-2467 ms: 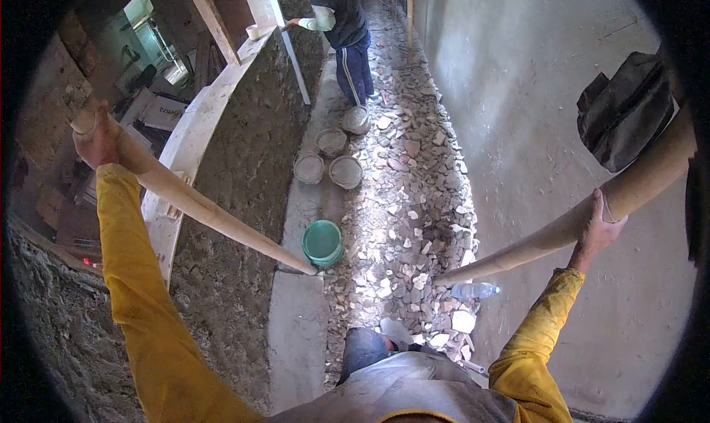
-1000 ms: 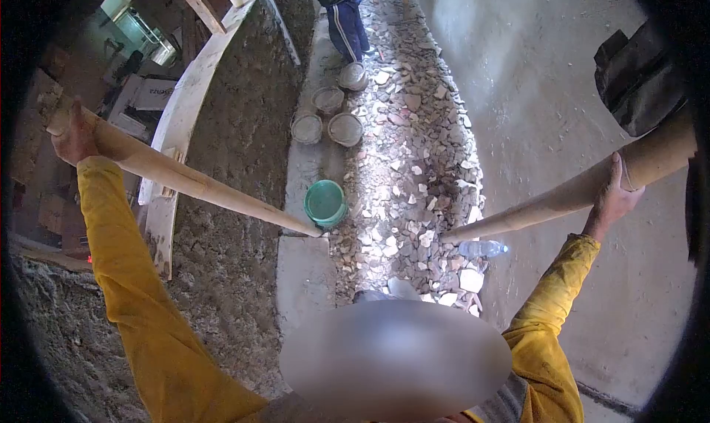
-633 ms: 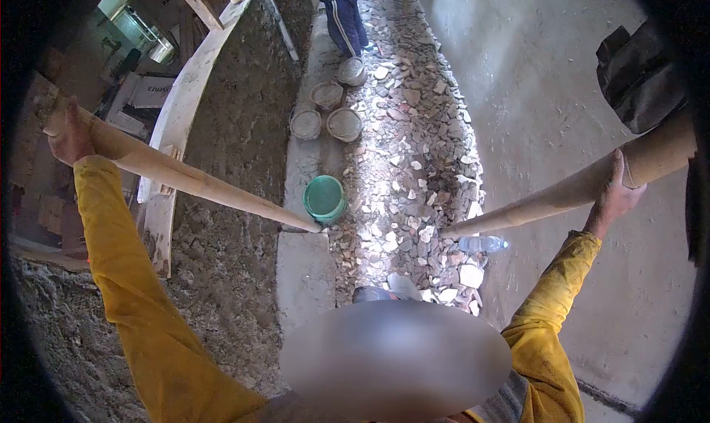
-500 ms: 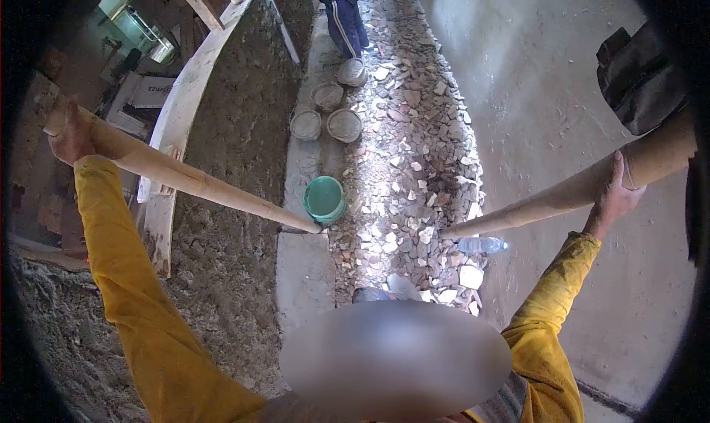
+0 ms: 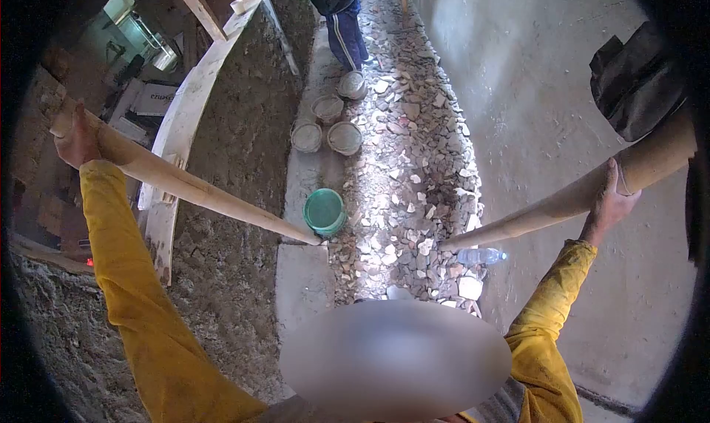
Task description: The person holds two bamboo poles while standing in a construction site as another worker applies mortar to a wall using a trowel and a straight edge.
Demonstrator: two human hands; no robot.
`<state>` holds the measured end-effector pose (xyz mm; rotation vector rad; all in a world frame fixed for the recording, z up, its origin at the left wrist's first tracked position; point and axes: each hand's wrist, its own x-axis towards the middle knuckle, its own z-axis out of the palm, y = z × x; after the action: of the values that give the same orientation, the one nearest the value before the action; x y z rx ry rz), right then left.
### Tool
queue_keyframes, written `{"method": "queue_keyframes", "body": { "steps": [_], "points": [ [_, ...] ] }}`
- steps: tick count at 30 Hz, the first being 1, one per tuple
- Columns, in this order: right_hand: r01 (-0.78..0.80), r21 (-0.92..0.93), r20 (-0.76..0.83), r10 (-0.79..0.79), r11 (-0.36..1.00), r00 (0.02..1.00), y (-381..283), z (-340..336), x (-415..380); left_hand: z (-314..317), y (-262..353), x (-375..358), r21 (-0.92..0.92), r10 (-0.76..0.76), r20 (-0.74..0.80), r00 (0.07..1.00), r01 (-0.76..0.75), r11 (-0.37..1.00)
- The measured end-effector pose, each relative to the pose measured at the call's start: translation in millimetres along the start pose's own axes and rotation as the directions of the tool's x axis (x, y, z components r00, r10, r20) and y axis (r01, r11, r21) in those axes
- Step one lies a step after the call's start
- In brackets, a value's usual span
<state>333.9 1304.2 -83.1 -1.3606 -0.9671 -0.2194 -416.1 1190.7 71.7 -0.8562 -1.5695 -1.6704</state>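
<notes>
My left hand [image 5: 80, 140] is closed round the thick upper part of a round wooden pole [image 5: 211, 191], which slants down to the ground beside a green bucket [image 5: 325, 211]. On the other side, my right hand [image 5: 612, 200] grips a second wooden pole [image 5: 536, 212], thumb up along its side. This pole's lower end meets the rubble next to a clear plastic bottle [image 5: 481, 256]. Both arms are spread wide in yellow sleeves. Part of each hand's fingers is hidden behind its pole.
Broken stones [image 5: 414, 164] cover the strip ahead, between a rough dark wall [image 5: 237, 120] with a plank ledge [image 5: 194, 101] and a smooth grey wall [image 5: 547, 127]. Several filled buckets [image 5: 345, 137] stand near another person [image 5: 344, 31]. Dark sheeting [image 5: 637, 79] hangs at right. A blurred oval covers the bottom middle.
The view has tilted slightly upward, so buckets and bottle appear lower. More of the other person shows, with an arm reaching to the ledge. Both hands keep their holds on the poles.
</notes>
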Motion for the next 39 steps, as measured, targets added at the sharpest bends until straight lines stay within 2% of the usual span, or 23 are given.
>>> {"method": "queue_keyframes", "body": {
  "steps": [5,8,10,14,16,20,22,26,29,31,33,35,38,39],
  "points": [
    [-0.005,-0.029,-0.021,0.005,1.000,1.000,-1,0,-1,3,-19,7,-0.102,-0.016,-0.026,1.000,0.013,0.995],
    [0.008,-0.032,-0.014,-0.008,0.999,1.000,-1,0,0,2,-23,13,0.000,0.072,-0.021,0.997,-0.072,0.997],
    [0.015,-0.036,-0.017,-0.015,0.999,1.000,-2,0,0,2,-17,7,-0.089,-0.014,0.010,1.000,0.015,0.996],
    [0.017,0.005,-0.012,-0.017,1.000,1.000,-4,0,-2,-1,-7,5,-0.043,0.026,0.030,0.999,-0.024,0.999],
    [0.028,0.008,-0.012,-0.027,1.000,1.000,-3,0,-1,-1,1,1,0.075,0.061,-0.018,0.998,-0.059,0.995],
    [0.009,-0.010,-0.013,-0.010,1.000,1.000,-2,0,-1,2,8,-5,0.039,0.067,-0.084,0.994,-0.064,0.997],
    [0.009,-0.023,-0.017,-0.010,1.000,1.000,-1,0,-1,0,7,-3,0.032,-0.001,-0.016,1.000,0.002,0.999],
    [0.038,0.042,-0.012,-0.037,0.998,0.999,3,1,0,1,-8,5,-0.007,0.018,-0.012,1.000,-0.018,1.000],
    [0.020,0.052,-0.010,-0.020,0.998,1.000,4,1,0,1,-8,5,0.037,0.035,-0.033,0.999,-0.033,0.999],
    [0.009,0.058,-0.001,-0.009,0.998,1.000,2,0,0,2,-6,3,-0.067,0.013,-0.009,1.000,-0.014,0.998],
    [0.033,-0.020,-0.027,-0.034,0.999,0.999,2,1,-1,0,-1,0,-0.029,0.029,-0.006,1.000,-0.029,0.999],
    [0.018,-0.003,-0.015,-0.018,1.000,1.000,-3,0,-2,-1,-2,1,0.012,0.045,-0.002,0.999,-0.045,0.999],
    [0.003,0.003,-0.015,-0.003,1.000,1.000,-6,0,-3,2,0,1,-0.083,0.019,-0.029,0.999,-0.022,0.996],
    [0.004,-0.009,-0.025,-0.004,1.000,1.000,-7,0,-3,1,5,-1,0.004,0.021,-0.031,0.999,-0.021,1.000]
  ]
}}
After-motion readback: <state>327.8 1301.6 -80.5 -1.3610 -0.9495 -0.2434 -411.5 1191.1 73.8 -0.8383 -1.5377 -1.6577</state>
